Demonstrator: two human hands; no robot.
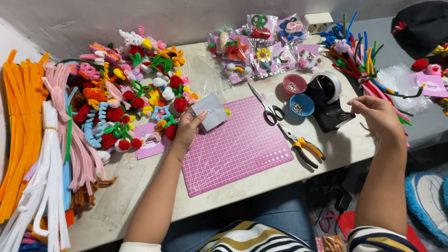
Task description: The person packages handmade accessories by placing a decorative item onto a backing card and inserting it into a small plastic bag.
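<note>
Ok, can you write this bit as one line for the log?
left hand: holds clear packet over pink cutting mat | right hand: pinched beside black tape dispenser | scissors, pliers: lying untouched

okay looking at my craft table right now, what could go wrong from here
1. The scissors lie open on the pink cutting mat, between your left hand and right hand; reaching across could nick you.
2. The small pink bowl and blue bowl of tiny metal bits sit close to the tape dispenser; a bump may spill them.
3. The pliers rest near the table edge and might get knocked off.
</note>
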